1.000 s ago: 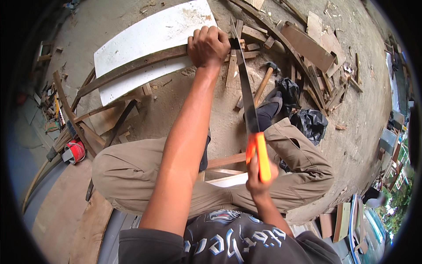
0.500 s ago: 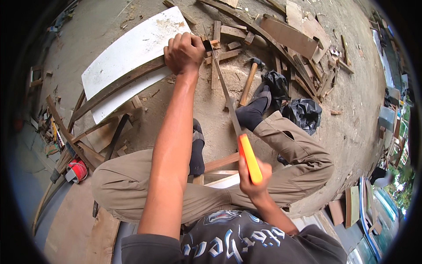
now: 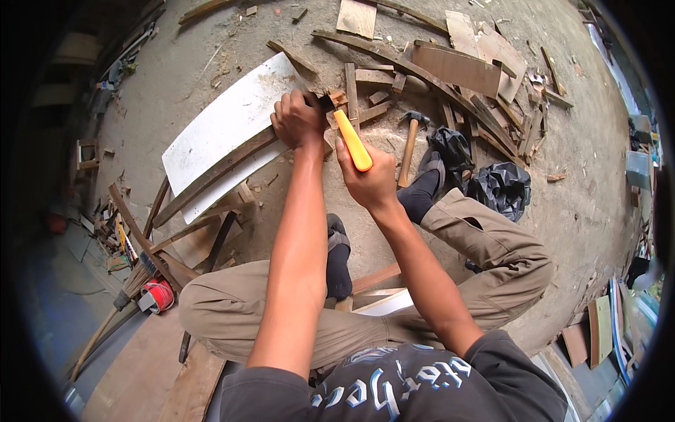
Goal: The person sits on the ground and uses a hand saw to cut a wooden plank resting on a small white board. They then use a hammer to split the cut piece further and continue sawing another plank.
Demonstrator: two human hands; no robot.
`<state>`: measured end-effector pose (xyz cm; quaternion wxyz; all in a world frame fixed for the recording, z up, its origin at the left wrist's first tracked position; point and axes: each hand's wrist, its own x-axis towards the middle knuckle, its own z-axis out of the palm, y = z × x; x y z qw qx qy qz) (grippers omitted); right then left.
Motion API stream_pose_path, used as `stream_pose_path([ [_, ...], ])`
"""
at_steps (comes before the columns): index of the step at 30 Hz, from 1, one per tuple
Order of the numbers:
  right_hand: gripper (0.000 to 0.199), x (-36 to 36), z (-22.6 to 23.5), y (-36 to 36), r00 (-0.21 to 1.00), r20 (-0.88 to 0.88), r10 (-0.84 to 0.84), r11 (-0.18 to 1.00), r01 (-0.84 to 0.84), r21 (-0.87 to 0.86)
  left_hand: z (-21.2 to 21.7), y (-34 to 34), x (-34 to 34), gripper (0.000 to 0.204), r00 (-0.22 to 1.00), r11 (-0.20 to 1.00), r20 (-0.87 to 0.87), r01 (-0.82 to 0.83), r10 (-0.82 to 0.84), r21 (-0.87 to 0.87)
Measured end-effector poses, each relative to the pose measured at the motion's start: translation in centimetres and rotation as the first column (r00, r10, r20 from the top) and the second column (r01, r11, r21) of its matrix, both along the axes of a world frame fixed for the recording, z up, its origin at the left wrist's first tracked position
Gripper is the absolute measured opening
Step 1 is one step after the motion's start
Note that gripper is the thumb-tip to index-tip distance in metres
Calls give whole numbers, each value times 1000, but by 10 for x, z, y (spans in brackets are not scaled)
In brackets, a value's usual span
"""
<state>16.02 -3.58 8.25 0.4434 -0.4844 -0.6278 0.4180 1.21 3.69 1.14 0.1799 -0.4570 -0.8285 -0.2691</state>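
Note:
My left hand (image 3: 301, 119) is closed round the far end of a long dark wooden strip (image 3: 218, 171), which runs along the edge of a curved white panel (image 3: 225, 126). The fingers hide how the strip ends there. In my right hand (image 3: 370, 176) is a handsaw (image 3: 353, 143), gripped by its yellow and orange handle. Its blade is barely seen, pointing away from me beside the left hand. A piece of orange-brown wood (image 3: 337, 97) shows just past the left hand.
A hammer (image 3: 408, 149) lies right of my right hand, near black plastic bags (image 3: 500, 190). Scrap boards (image 3: 457, 68) and several offcuts are heaped beyond. A red round object (image 3: 159, 296) sits by my left knee. A plywood sheet (image 3: 133, 366) lies lower left.
My right hand has pushed the saw forward, away from me, bringing the handle close to my left hand. The left hand keeps its grip. The whole view has shifted slightly.

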Motion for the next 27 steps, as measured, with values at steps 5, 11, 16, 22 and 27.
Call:
stream_pose_path([
  [5,23,65,3,-84,999,-10,39,995,-39,-88,1,-1,-2,25,991,995,113,-60,68,-74],
  [11,8,126,45,-146,989,136,55,998,-51,-36,7,-9,-1,23,996,999,89,21,-19,-28],
  [16,24,16,10,-6,995,92,31,998,-27,-48,5,-5,1,21,997,999,63,47,-46,-12],
  [22,22,5,0,-2,996,77,36,999,-37,12,0,-2,-2,21,1000,1000,-1,9,-9,19],
  [27,12,97,6,-114,986,130,103,989,-88,-118,0,-3,-2,20,997,1000,76,-27,26,3],
])
